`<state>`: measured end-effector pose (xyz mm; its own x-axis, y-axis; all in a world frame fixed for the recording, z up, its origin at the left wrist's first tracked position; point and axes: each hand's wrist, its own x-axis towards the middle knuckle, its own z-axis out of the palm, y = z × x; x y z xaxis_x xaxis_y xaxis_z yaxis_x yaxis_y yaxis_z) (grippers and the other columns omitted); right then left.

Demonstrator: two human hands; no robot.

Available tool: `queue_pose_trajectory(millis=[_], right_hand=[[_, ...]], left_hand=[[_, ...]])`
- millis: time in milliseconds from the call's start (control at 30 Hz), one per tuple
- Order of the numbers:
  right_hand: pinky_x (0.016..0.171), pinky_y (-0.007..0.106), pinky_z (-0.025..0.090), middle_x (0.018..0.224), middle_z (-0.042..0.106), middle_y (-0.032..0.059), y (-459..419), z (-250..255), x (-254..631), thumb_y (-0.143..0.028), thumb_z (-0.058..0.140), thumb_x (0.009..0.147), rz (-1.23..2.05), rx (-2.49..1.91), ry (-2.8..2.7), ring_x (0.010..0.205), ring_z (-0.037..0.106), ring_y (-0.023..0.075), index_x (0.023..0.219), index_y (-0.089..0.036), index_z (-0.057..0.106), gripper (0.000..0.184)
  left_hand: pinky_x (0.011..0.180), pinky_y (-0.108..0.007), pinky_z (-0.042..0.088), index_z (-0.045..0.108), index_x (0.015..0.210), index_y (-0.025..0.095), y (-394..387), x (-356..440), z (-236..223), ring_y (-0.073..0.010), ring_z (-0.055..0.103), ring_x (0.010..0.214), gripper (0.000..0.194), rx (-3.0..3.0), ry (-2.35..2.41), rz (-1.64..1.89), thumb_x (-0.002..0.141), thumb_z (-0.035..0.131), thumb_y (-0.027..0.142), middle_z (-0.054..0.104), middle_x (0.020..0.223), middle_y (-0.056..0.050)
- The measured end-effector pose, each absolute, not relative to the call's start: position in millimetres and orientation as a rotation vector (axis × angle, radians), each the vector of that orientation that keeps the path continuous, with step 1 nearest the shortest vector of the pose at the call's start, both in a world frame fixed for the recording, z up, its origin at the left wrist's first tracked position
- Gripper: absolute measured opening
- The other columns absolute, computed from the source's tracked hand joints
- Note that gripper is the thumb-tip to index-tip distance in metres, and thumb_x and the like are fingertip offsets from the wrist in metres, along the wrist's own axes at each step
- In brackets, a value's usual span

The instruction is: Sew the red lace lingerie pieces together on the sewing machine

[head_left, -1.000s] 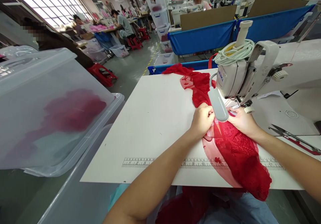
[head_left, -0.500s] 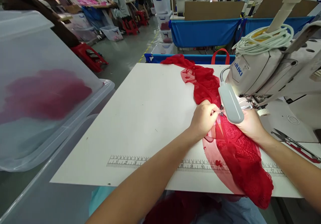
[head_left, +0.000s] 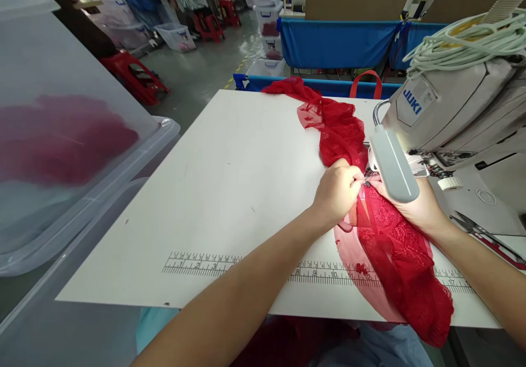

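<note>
Red lace fabric (head_left: pixel 394 230) runs lengthwise over the white table, with sheer mesh parts along its left side. My left hand (head_left: pixel 337 189) is closed in a pinch on the fabric's edge, just in front of the needle area. Close beside it, my right hand (head_left: pixel 415 202) pinches the same fabric from the right, its fingertips nearly meeting the left ones. A grey lamp (head_left: pixel 395 164) hides part of the right hand and the needle area. Above and to the right stands the sewing machine (head_left: pixel 444 98).
Thread snips (head_left: pixel 489 238) lie to the right of my right forearm. A printed ruler (head_left: pixel 197 264) runs along the table's front edge. Clear plastic bins (head_left: pixel 82 219) stand at the left, and a blue cloth trough (head_left: pixel 263 84) hangs behind the table. A person sits further back.
The view has tilted down and shifted slightly, so the machine looks larger and further right. Both hands keep their pinch on the fabric with little movement.
</note>
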<state>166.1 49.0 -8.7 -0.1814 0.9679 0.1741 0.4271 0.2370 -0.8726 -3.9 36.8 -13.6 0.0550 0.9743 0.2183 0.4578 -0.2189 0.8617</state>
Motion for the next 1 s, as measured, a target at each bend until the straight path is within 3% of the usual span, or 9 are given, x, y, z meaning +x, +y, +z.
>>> queue_pose_trajectory(millis=[433,767,1000], right_hand=[[0.092,0.048,0.057,0.088,0.078,0.0006,47.7,-8.2,163.7,-0.047,0.076,0.068,0.762,-1.317,-1.768,0.089,0.072,0.0288,0.079,-0.028,0.077,0.021],[0.085,0.045,0.058,0.085,0.076,0.0044,51.7,-4.8,161.4,-0.048,0.073,0.071,0.744,-1.297,-1.865,0.086,0.071,0.0279,0.075,-0.024,0.075,0.024],[0.094,0.05,0.054,0.087,0.076,0.004,52.5,-5.0,162.3,-0.051,0.073,0.071,0.657,-1.35,-1.89,0.09,0.069,0.0287,0.076,-0.027,0.075,0.025]], left_hand=[[0.063,-0.026,0.038,0.052,0.06,0.018,38.4,-4.6,-15.4,-0.0131,0.046,0.067,0.027,1.773,1.464,1.109,0.079,0.056,-0.001,0.048,0.074,0.001],[0.066,-0.028,0.041,0.06,0.066,0.017,38.3,-4.6,-15.5,-0.014,0.049,0.069,0.023,1.778,1.484,1.044,0.086,0.057,0.007,0.049,0.078,0.0],[0.068,-0.029,0.043,0.061,0.068,0.018,40.5,-3.9,-22.1,-0.0148,0.052,0.072,0.021,1.819,1.466,1.088,0.086,0.058,0.009,0.053,0.082,-0.002]])
